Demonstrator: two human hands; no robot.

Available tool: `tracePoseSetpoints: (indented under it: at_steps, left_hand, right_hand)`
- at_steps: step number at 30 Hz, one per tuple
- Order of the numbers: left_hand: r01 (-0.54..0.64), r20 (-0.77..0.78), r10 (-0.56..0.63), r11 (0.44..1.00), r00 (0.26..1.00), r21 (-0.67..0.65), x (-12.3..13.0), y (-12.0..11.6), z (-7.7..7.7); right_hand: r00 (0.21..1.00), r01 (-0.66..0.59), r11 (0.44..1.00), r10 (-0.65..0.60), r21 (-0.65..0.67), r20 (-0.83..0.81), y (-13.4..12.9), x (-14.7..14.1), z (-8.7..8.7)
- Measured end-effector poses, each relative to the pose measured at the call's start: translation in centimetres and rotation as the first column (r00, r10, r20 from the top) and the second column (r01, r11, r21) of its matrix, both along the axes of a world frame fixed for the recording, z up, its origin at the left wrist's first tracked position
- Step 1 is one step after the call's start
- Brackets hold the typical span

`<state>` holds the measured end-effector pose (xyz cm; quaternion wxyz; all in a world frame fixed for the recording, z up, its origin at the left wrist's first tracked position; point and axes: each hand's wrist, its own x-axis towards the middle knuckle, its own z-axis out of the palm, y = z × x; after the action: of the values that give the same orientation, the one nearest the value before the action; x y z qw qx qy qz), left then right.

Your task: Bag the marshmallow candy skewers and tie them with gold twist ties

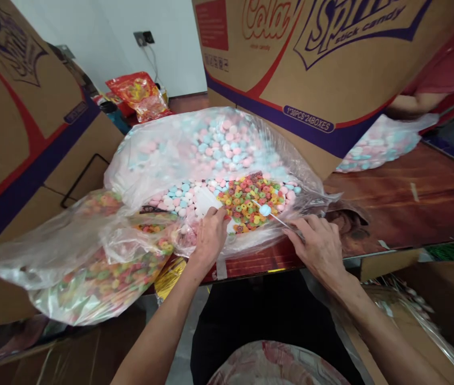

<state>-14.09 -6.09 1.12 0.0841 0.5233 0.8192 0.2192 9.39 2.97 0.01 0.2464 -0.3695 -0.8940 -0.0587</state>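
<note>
My right hand [320,245] pinches the lower end of a thin white stick [278,219]. A pale blue puffy candy [265,210] is threaded on it, and the stick's tip pokes out beyond. Under the stick lies a heap of colourful ring-shaped cereal [246,195]. At the heap's left edge my left hand [212,235] is closed, thumb and fingers together; what they hold, if anything, is too small to make out. Around the cereal, pink, white and blue candies [176,199] fill a large clear plastic bag [146,155]. A white piece [206,201] lies beside my left fingers.
Bagged ring cereal [110,272] hangs over the table's left front edge. Tall cardboard cartons stand at the left [22,123] and back [275,80]. A red candy packet [138,96] lies behind. At right, another person's arm [419,101] is near a candy bag [387,141].
</note>
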Motion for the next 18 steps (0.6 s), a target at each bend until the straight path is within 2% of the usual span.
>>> tracePoseSetpoints:
  at_steps: [3, 5, 7, 10, 12, 14, 16, 18]
  left_hand:
    - [-0.042, 0.019, 0.041, 0.999, 0.999, 0.017, 0.7, -0.4, 0.2]
    - [-0.052, 0.047, 0.049, 0.995, 0.998, 0.079, 1.2, -1.0, 0.7]
    - [-0.035, 0.091, 0.016, 0.977, 0.996, 0.209, 1.5, -2.2, 1.7]
    - [-0.048, 0.112, 0.007, 0.928, 0.994, 0.369, 0.8, -5.2, 4.0]
    - [-0.116, 0.105, 0.078, 0.894, 0.991, 0.433, -0.8, -7.8, 5.4]
    - [-0.183, 0.075, 0.167, 0.879, 0.983, 0.441, -3.2, -10.3, 6.3]
    - [-0.229, -0.030, 0.261, 0.891, 0.965, 0.391, -5.9, -12.1, 6.7]
    - [-0.200, -0.193, 0.258, 0.940, 0.947, 0.275, -8.2, -13.1, 6.7]
  right_hand:
    - [1.000, -0.019, 0.999, 0.019, 0.038, -0.010, -0.6, -0.8, -0.1]
    - [0.999, -0.044, 0.998, 0.045, 0.037, -0.023, -0.6, -1.0, -1.0]
    - [0.997, -0.048, 0.999, 0.048, 0.003, -0.058, -0.2, -1.1, -2.3]
    - [0.980, -0.135, 0.988, 0.122, -0.075, -0.157, 0.4, -1.1, -3.7]
    - [0.967, -0.156, 0.983, 0.132, -0.098, -0.218, 0.5, -1.0, -3.6]
    - [0.958, -0.139, 0.984, 0.105, -0.115, -0.268, 0.1, -1.0, -2.8]
    - [0.956, -0.111, 0.982, 0.064, -0.151, -0.287, -0.5, -1.1, -1.9]
    - [0.955, -0.073, 0.981, 0.018, -0.178, -0.296, -1.0, -1.2, -1.2]
